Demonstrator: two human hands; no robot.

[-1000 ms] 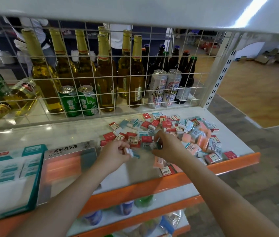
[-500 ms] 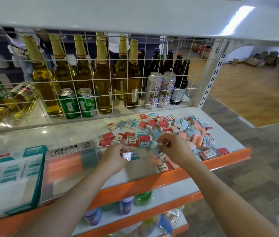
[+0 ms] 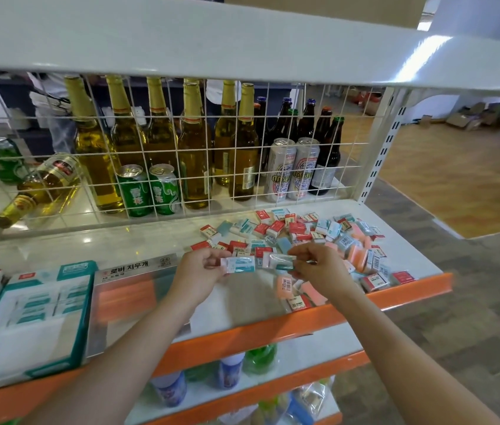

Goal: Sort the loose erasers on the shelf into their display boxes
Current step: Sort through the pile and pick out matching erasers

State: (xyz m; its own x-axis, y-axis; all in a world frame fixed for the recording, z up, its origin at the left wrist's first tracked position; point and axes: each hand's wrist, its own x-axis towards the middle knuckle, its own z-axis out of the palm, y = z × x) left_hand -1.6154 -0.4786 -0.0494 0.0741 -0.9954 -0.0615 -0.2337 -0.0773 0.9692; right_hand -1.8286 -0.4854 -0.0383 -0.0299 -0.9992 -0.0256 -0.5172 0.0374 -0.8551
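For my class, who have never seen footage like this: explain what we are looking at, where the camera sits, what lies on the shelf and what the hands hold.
There is no machine here. A person wears one camera on the head, looking down at their own two bare hands. The left hand pinches a teal-and-white eraser; the right hand pinches another wrapped eraser. A pile of loose erasers, red, teal and pink, lies on the white shelf. At the left stand a teal display box and an orange display box. Behind a wire grid are bottles and cans.

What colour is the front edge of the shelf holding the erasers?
Orange, with a white top; the shelf edge shows best in the head view.
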